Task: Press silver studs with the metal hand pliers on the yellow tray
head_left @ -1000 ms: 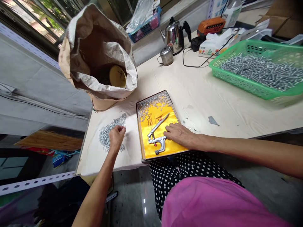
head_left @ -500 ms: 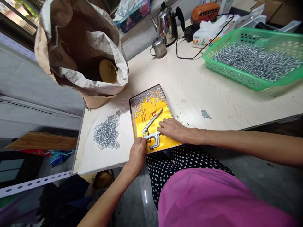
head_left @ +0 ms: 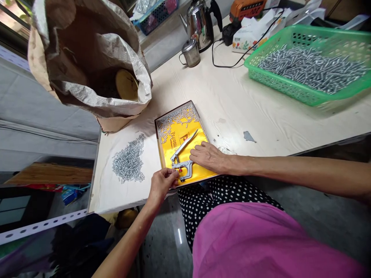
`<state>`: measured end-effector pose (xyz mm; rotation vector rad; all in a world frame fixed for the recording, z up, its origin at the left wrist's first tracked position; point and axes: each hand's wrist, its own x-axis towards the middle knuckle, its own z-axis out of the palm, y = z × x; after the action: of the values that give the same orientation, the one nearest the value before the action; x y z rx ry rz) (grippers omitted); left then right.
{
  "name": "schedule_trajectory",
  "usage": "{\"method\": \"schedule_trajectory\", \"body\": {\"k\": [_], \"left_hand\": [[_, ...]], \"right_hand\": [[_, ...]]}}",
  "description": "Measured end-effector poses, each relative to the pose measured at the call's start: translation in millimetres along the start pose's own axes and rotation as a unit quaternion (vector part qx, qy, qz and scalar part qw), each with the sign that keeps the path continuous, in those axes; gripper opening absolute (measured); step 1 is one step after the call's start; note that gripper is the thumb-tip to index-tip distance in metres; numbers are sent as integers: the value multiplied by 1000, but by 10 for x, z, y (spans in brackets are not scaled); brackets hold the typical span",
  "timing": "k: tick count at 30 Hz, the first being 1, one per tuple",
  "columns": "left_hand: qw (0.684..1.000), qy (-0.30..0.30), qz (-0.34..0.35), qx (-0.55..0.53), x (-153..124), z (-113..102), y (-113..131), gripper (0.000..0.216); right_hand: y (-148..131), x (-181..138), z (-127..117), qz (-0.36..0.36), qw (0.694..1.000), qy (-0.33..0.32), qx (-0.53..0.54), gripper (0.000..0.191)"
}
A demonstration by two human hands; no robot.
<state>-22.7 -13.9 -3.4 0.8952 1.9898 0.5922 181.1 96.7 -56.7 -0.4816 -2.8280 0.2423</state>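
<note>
Snap-fastener pliers (head_left: 188, 168) with a grey metal body, a long lever, a spring and a red part lie over a shallow box. Its yellow floor (head_left: 199, 174) is printed with lettering, and small metal pieces (head_left: 182, 114) are scattered at its far end. My right hand (head_left: 209, 157) is closed, fingers curled at the back of the pliers' frame; the part they grip is hidden. At the jaw opening, my left hand (head_left: 162, 182) pinches thumb and fingertips together over the box's near left edge. What it holds is too small to make out.
A pile of small metal pieces (head_left: 129, 160) lies left of the box. Behind it stands a big open paper sack (head_left: 116, 119). A green basket (head_left: 278, 87) of metal pieces is at right. Farther back are a steel cup (head_left: 191, 54), a kettle (head_left: 199, 23) and a black cable (head_left: 232, 66).
My left hand has turned, its fingertips now pinched in the pliers' jaw opening instead of closed at the box's left edge. My right hand's fingers look more curled. The view has shifted slightly.
</note>
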Motion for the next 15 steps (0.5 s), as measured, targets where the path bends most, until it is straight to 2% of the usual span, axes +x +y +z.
{"method": "schedule_trajectory", "body": {"k": [3,9,15], "left_hand": [[999,-10,-13,-29,15,27,8,42],[999,-12,-33,9,26,65,48,36],[998,-38,-29,33,38,51,61,30]], "right_hand": [[1,6,-1,-18,1000,-5,-14,21],[8,19,6,-20,1000,-12,-21,22],[11,-31,104,-6,1000,17,-6,23]]}}
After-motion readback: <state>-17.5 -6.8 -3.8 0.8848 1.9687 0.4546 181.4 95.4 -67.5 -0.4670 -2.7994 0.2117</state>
